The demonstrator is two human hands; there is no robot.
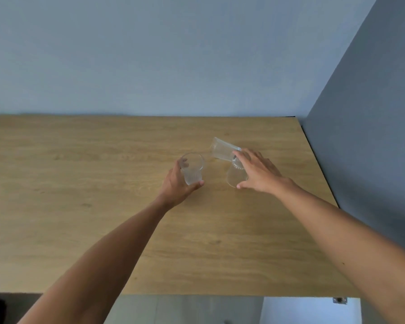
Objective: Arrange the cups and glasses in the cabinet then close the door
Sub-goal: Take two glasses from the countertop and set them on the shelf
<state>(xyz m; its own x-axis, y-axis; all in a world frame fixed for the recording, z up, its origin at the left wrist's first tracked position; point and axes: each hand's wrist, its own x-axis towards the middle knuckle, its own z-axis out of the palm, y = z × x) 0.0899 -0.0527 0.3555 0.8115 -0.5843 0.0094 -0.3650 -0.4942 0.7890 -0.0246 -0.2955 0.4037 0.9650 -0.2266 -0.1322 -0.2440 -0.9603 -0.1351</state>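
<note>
Three clear glasses are on a light wooden shelf board (103, 183). My left hand (177, 185) is wrapped around an upright ribbed glass (192, 170), thumb at its base and fingers near its rim. My right hand (257, 171) spans a second glass (235, 177) that lies on its side, with the thumb at its wide rim and the fingers over its base. A third glass (221, 149) lies tilted just beyond, with its base against my right fingers and partly hidden by them.
A pale blue back wall (173, 54) rises behind the board, and a darker side wall (372, 136) closes it off on the right. Below the front edge are a white panel (297, 311) and a metal hinge (339, 300).
</note>
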